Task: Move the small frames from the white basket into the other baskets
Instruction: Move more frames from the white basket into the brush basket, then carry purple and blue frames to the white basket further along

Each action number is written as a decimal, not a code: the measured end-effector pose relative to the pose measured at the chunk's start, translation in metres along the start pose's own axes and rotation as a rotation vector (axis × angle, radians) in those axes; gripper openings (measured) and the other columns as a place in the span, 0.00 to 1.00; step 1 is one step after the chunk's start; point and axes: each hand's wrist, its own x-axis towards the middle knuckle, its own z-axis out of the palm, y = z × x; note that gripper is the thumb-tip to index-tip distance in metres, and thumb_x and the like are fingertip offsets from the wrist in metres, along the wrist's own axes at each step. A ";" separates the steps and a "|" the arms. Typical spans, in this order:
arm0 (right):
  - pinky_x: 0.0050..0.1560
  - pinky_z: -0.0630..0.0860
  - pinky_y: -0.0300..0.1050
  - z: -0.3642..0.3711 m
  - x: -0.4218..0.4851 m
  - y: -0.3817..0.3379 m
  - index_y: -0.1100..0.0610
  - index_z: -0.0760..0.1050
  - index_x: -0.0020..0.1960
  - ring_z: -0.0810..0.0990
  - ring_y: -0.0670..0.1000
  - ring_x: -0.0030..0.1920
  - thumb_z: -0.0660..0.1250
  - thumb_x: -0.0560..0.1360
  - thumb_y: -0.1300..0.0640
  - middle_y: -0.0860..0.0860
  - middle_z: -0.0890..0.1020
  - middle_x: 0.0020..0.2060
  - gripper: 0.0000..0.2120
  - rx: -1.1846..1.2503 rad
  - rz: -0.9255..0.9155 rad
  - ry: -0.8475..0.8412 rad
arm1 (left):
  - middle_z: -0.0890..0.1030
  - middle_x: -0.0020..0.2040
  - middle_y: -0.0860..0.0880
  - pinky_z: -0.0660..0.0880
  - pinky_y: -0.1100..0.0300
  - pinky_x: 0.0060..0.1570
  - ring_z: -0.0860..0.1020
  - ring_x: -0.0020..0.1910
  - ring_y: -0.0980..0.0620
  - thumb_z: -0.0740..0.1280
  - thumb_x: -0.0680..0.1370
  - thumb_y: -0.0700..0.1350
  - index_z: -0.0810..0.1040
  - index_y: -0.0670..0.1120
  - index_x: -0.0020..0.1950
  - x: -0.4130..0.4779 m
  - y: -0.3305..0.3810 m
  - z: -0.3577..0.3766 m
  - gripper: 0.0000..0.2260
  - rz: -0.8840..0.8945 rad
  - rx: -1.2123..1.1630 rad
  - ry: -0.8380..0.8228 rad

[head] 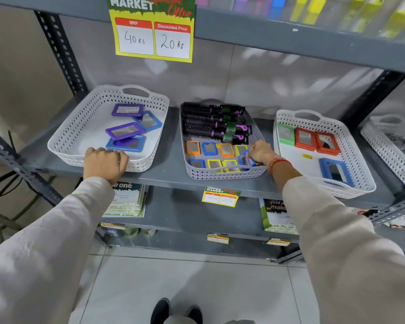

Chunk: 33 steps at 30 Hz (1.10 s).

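The middle basket (222, 175) on the grey shelf holds several small frames in orange (193, 147), blue and yellow, plus black hairbrushes (211, 123) at its back. My right hand (260, 152) is inside its right front corner, closed on a small blue frame (243, 159) that is tilted up. My left hand (104, 163) grips the front rim of the left white basket (63, 141), which holds purple and blue frames (126, 132). The right white basket (358, 160) holds a green frame, two red frames (305, 139) and a larger blue one.
A price sign (153, 37) hangs from the shelf above. A further basket (391, 146) sits at the far right. Slotted steel uprights (61, 52) flank the shelf. Lower shelves carry leaflets (126, 199) and price tags. My shoes (173, 311) stand on the tiled floor.
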 end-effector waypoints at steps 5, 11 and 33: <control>0.56 0.76 0.49 0.001 -0.004 -0.004 0.67 0.74 0.53 0.79 0.59 0.53 0.65 0.76 0.65 0.64 0.78 0.56 0.07 -0.092 0.011 -0.010 | 0.74 0.20 0.38 0.59 0.57 0.35 0.67 0.21 0.46 0.48 0.71 0.45 0.73 0.38 0.21 0.000 0.000 0.000 0.24 0.011 0.009 0.007; 0.63 0.72 0.54 0.005 -0.012 -0.011 0.67 0.67 0.67 0.73 0.63 0.66 0.62 0.75 0.69 0.64 0.71 0.66 0.20 -0.269 0.029 0.003 | 0.74 0.19 0.38 0.59 0.58 0.35 0.69 0.21 0.46 0.49 0.71 0.45 0.73 0.37 0.21 0.000 0.000 0.000 0.24 0.018 0.002 0.022; 0.61 0.74 0.54 0.003 -0.008 -0.134 0.65 0.71 0.65 0.74 0.64 0.64 0.62 0.76 0.66 0.63 0.74 0.64 0.17 -0.274 -0.221 0.186 | 0.78 0.25 0.43 0.74 0.56 0.41 0.76 0.25 0.46 0.44 0.74 0.53 0.69 0.44 0.25 0.007 0.024 -0.017 0.24 0.035 -0.080 -0.080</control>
